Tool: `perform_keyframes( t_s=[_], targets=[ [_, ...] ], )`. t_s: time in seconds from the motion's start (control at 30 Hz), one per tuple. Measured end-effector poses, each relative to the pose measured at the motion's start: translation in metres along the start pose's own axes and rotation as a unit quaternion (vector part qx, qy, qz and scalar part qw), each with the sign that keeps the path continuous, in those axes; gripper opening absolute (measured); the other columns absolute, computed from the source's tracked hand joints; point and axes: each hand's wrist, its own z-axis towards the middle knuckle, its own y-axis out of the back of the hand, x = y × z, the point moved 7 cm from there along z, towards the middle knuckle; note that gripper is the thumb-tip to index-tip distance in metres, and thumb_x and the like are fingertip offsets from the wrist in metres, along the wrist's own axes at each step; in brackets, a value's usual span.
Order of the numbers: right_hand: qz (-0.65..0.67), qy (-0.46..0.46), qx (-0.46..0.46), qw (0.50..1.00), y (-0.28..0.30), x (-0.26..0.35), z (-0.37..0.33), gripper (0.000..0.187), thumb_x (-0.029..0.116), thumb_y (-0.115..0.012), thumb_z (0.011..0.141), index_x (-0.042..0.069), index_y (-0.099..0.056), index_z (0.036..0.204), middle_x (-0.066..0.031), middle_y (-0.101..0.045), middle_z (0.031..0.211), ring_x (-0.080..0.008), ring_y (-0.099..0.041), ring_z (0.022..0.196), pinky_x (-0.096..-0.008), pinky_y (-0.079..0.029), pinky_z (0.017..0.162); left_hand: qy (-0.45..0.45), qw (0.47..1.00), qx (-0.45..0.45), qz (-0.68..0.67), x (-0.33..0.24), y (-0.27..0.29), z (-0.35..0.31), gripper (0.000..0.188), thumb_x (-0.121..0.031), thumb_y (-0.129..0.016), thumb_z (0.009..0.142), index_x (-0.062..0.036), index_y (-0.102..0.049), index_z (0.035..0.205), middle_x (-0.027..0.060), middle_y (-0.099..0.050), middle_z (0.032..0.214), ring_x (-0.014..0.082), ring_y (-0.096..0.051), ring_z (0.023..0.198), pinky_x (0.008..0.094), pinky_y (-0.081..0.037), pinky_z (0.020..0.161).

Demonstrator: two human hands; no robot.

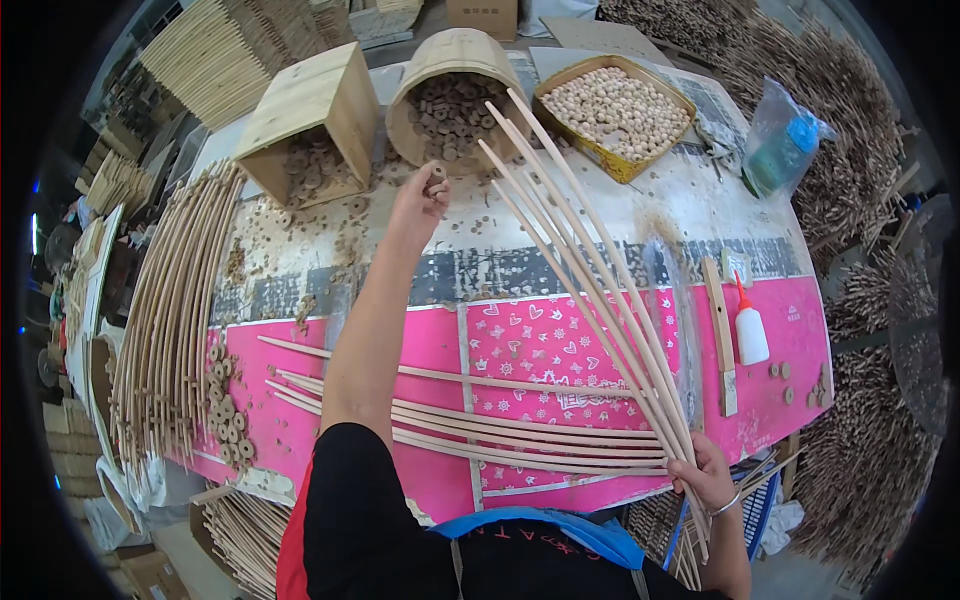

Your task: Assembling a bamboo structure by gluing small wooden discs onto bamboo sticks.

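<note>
My left hand (pixel 418 205) is stretched out across the table, pinching a small brown wooden ring (pixel 437 174) in front of a round wooden bucket (pixel 455 55). Similar rings (pixel 455 115) fill the bucket lying on its side. At the near right, my right hand (pixel 708 474) is closed round the lower ends of several thin wooden rods (pixel 610 300), which fan out up and away to the left. More rods (pixel 520 425) lie crosswise on the pink table top (pixel 640 490), passing beneath my left forearm.
A square wooden box (pixel 345 85) with rings stands left of the bucket; a yellow tray (pixel 620 168) of pale beads stands right. Rods with rings (pixel 170 320) line the left edge. A glue bottle (pixel 750 335), wooden bar (pixel 718 330) and bagged bottle (pixel 785 150) are right. Rod bundles (pixel 840 120) lie beyond.
</note>
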Motion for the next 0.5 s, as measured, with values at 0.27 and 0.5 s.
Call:
perform_keyframes(
  t_s=[0.27, 0.5],
  targets=[
    [-0.048, -0.002, 0.042, 0.998, -0.024, 0.014, 0.022, 0.030, 0.011, -0.072, 0.093, 0.001, -0.059, 0.118, -0.0022, -0.062, 0.086, -0.0076, -0.060, 0.068, -0.0215, -0.050, 0.056, 0.032, 0.997, -0.011, -0.076, -0.004, -0.005, -0.045, 0.030, -0.017, -0.071, 0.096, -0.0006, -0.064, 0.120, 0.0128, -0.064, 0.102, 0.0232, -0.066, 0.090, 0.0211, -0.054, 0.059],
    [-0.061, -0.008, 0.068, 0.996, -0.033, 0.016, 0.030, 0.032, 0.012, -0.073, 0.093, 0.001, -0.059, 0.120, -0.0031, -0.063, 0.087, -0.0081, -0.061, 0.069, -0.0218, -0.050, 0.056, 0.011, 1.000, 0.027, -0.011, -0.012, 0.001, -0.060, 0.024, -0.018, -0.075, 0.094, -0.0034, -0.070, 0.111, 0.0053, -0.068, 0.101, 0.0183, -0.066, 0.093, 0.0172, -0.052, 0.060]
  ],
)
